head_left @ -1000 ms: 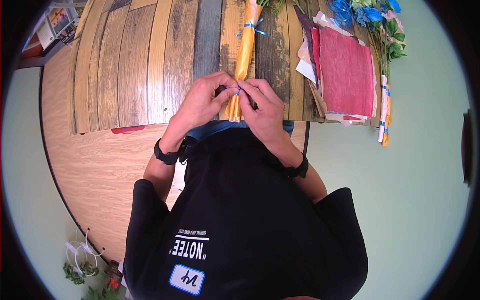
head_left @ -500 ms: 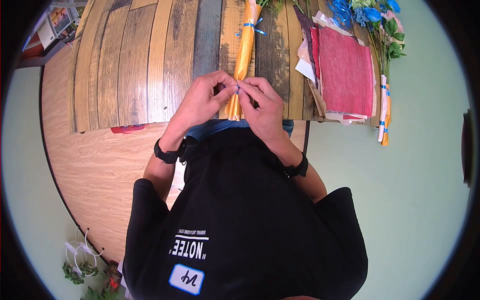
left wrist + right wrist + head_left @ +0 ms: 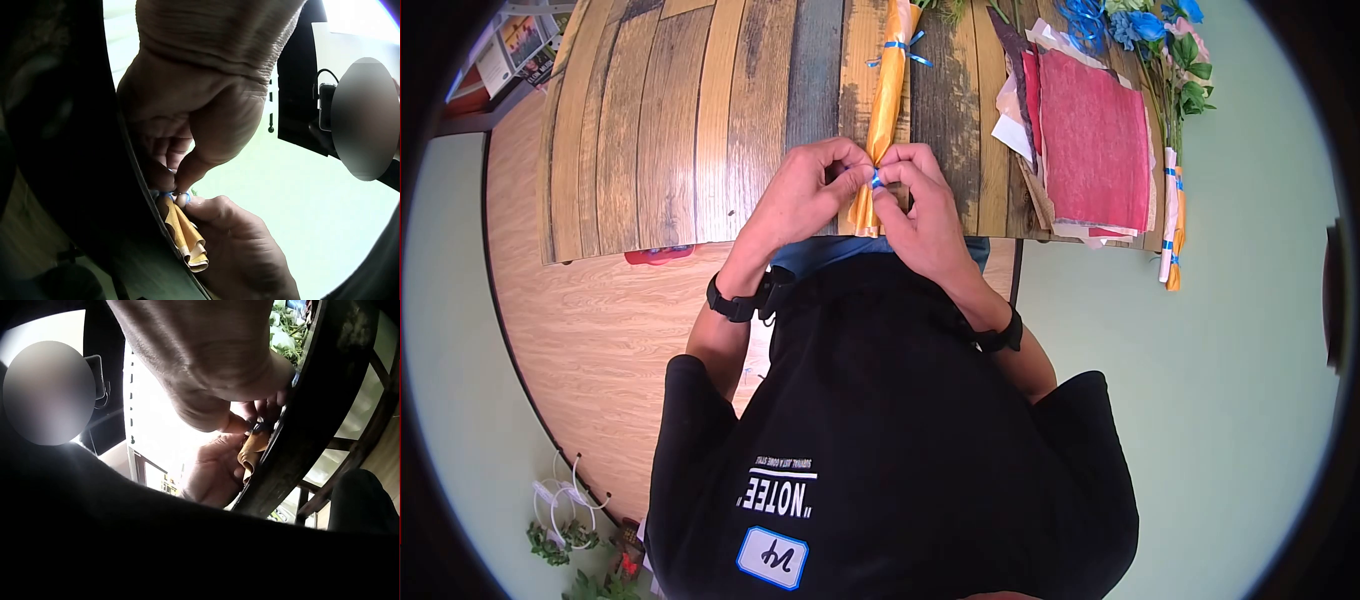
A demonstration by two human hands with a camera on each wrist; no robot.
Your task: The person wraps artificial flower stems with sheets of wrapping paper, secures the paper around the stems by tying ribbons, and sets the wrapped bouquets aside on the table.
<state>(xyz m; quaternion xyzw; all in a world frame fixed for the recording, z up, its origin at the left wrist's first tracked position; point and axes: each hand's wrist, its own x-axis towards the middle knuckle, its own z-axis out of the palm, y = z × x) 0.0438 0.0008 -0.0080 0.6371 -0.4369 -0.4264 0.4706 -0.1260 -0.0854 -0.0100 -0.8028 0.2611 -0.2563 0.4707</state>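
Note:
A flower bundle wrapped in orange-yellow paper [image 3: 888,95] lies lengthwise on the table, its pleated lower end [image 3: 866,217] at the front edge. Around its narrowed neck goes a thin blue ribbon [image 3: 876,179]. My left hand [image 3: 808,193] pinches the ribbon between thumb and index finger from the left side. From the right, my right hand [image 3: 922,205] pinches at the same spot, thumb below and fingers bent above. In the left wrist view the fingertips of both hands meet at the blue ribbon, above the flared paper end [image 3: 185,240]. A second blue ribbon [image 3: 897,46] is tied higher up.
A stack of dark red and pale wrapping sheets [image 3: 1092,140] lies to the right. Beyond it are another wrapped bundle [image 3: 1171,225] overhanging the table edge, blue and pink flowers [image 3: 1145,27], and a coil of blue ribbon [image 3: 1082,22]. The wooden table [image 3: 660,130] extends left.
The right hand's fingers have shifted and bent more at the neck, so more of the blue ribbon shows. The bundle has moved slightly left; the left hand has barely moved.

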